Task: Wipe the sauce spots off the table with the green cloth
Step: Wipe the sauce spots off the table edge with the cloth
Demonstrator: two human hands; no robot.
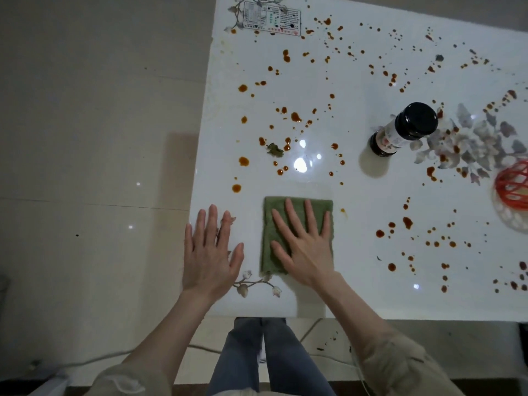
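Sauce spots point(296, 117), brown and of mixed size, cover most of the white glossy table point(357, 292); we note them thickest toward the far and right parts, while the near left corner around the hands appears clean. Our green cloth point(268, 224) lies folded flat near the front edge of the table. Our right hand point(304, 247) presses on it, palm down and fingers spread, gripping nothing. Our left hand point(210, 252) rests flat and spread on the bare surface just beside the cloth, at the table's left edge, also holding nothing.

We record a dark bottle point(403, 128) with a black cap standing right of centre, and a red wire basket point(514, 187) partly cut off at the right edge. A printed label point(271, 18) and floral decoration point(257, 282) mark the tabletop, and ceiling lights reflect in its gloss. Beige tiled floor point(85, 138) lies to the left; a pale cable point(314, 327) trails under the table by our legs.
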